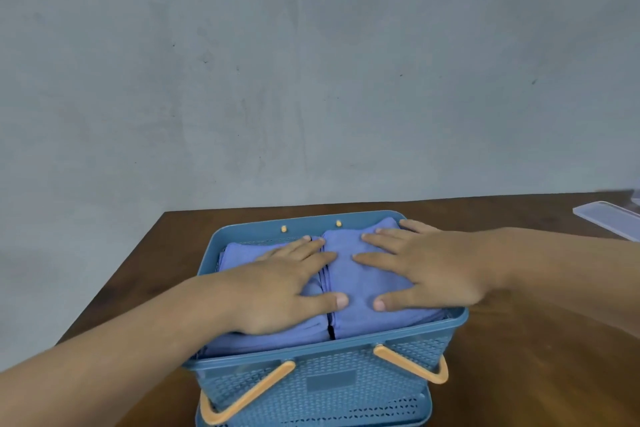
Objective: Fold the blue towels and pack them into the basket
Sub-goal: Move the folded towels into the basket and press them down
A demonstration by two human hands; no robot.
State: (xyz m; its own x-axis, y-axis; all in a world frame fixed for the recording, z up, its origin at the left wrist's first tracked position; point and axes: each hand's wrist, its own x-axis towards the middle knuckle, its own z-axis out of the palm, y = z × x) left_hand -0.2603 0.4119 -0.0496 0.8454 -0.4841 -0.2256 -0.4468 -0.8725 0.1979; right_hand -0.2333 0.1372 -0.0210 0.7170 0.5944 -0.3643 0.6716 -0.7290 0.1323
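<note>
A brown wooden table [519, 374] stands against a grey wall [311, 62], a clear plastic lid [609, 218] at its far right edge

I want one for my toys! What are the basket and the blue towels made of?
The basket looks like hard plastic: smooth matte rim, moulded holes in the walls. The towels look like soft cloth, maybe microfibre: they fold and crease.

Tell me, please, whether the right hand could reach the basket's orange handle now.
Probably yes: the right hand rests flat on the towels, holding nothing, and the orange handle hangs uncovered below it.
</note>
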